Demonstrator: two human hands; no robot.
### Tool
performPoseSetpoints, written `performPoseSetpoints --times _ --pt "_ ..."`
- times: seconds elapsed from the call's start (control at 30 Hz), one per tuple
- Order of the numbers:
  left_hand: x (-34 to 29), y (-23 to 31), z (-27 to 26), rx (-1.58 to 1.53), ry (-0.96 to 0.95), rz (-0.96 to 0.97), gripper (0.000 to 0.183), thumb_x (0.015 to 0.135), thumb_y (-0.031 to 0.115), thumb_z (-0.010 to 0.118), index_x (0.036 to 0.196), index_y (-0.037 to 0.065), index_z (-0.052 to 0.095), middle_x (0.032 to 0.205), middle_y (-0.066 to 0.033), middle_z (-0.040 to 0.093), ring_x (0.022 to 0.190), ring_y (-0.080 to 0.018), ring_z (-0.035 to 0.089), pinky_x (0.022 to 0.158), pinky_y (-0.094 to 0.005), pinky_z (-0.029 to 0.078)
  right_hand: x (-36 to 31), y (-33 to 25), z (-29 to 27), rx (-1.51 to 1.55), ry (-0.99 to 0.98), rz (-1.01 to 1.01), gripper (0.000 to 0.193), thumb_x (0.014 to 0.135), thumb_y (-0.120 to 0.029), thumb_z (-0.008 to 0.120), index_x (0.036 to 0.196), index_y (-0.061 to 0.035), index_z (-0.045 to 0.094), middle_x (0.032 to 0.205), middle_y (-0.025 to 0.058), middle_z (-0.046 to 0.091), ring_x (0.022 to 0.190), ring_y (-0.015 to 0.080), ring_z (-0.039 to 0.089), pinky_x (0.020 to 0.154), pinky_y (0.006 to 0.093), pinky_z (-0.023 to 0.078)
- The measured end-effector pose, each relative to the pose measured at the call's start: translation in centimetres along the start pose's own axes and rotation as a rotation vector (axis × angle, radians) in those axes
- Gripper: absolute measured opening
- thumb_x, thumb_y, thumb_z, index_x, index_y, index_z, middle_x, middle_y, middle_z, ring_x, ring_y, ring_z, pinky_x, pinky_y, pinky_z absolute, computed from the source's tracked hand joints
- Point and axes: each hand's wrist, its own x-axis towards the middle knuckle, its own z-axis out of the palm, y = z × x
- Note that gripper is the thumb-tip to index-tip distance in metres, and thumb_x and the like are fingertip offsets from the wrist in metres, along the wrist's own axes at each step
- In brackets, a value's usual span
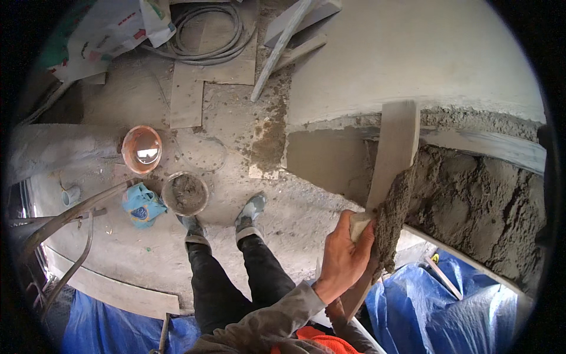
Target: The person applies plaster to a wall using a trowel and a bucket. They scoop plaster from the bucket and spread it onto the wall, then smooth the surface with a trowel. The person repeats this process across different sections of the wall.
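While a bent pole cuts across the far left, a crinkly blue sheet lies low under a long pale plank. A big white bag with red marks sits at the top left. Next comes a round orange bucket with something shiny inside. Just below it, a soft, wrinkled light blue bag lies beside a grey bucket with lumpy grey mix in it. This bucket stands right in front of the left boot, so it is in the way of that foot. Higher up, a hose is looped in rings on flat boards. A straight stick slants near a smooth grey slab.

The left hand has its fingers curled tight around a pale block at the side of a long board. The board is flat and leans up across the work, with thick, bumpy mortar stuck along its right side. The right hand is low, mostly hidden behind the left wrist, so I cannot tell its grip. Farther right, rough, lumpy grey mud spreads under a smooth strip, and another blue sheet bunches in shiny folds below.
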Motion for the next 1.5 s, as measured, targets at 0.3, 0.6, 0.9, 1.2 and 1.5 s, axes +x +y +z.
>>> performPoseSetpoints --times 0.3,0.6,0.9,1.2,1.5 --pt "-0.7 4.6 -17.2 0.177 0.347 0.047 0.013 0.106 0.013 0.065 0.107 0.001 0.059 0.090 -0.0039 0.067 0.082 -0.0109 0.060 0.072 -0.0309 0.051 0.9 -8.6 2.6 -0.090 0.186 -0.154 0.036 0.097 -0.035 0.068 0.099 0.0009 0.067 0.078 0.0232 0.068 0.068 0.0365 0.070 0.062 0.0519 0.052" --pt "-3.6 1.6 -38.8 0.829 0.813 0.353 0.032 0.106 0.016 0.064 0.131 -0.004 0.059 0.110 -0.0170 0.070 0.096 -0.0233 0.069 0.083 -0.0348 0.054 -0.1 -18.6 8.0 -0.032 0.145 -0.318 0.032 0.099 -0.033 0.066 0.093 -0.0016 0.063 0.065 0.0147 0.060 0.055 0.0247 0.061 0.054 0.0450 0.047" --pt "5.6 -27.7 -59.7 1.552 0.499 0.118 0.072 0.097 0.010 0.068 0.164 0.017 0.042 0.111 -0.0142 0.062 0.100 -0.0377 0.060 0.083 -0.0516 0.049 8.5 -12.8 14.7 0.032 0.033 -0.115 0.033 0.106 -0.034 0.057 0.093 -0.0046 0.064 0.060 0.0037 0.053 0.046 0.0127 0.050 0.044 0.0353 0.038" --pt "4.8 -25.7 -56.9 0.912 0.728 0.153 0.061 0.100 0.008 0.069 0.158 0.011 0.051 0.133 -0.0169 0.060 0.116 -0.0316 0.063 0.085 -0.0409 0.058 7.3 -8.8 12.3 0.109 0.106 0.017 0.032 0.105 -0.036 0.057 0.095 -0.0069 0.063 0.060 0.0009 0.049 0.044 0.0115 0.047 0.039 0.0327 0.038" --pt "17.5 -23.6 -34.1 0.122 0.585 -0.288 0.021 0.103 0.032 0.073 0.109 0.014 0.064 0.082 0.0017 0.061 0.058 -0.0096 0.053 0.048 -0.0299 0.043 3.7 -8.4 10.2 0.041 0.006 -0.078 0.029 0.101 -0.031 0.063 0.102 -0.0025 0.064 0.084 0.0295 0.066 0.085 0.0463 0.069 0.068 0.0552 0.051"
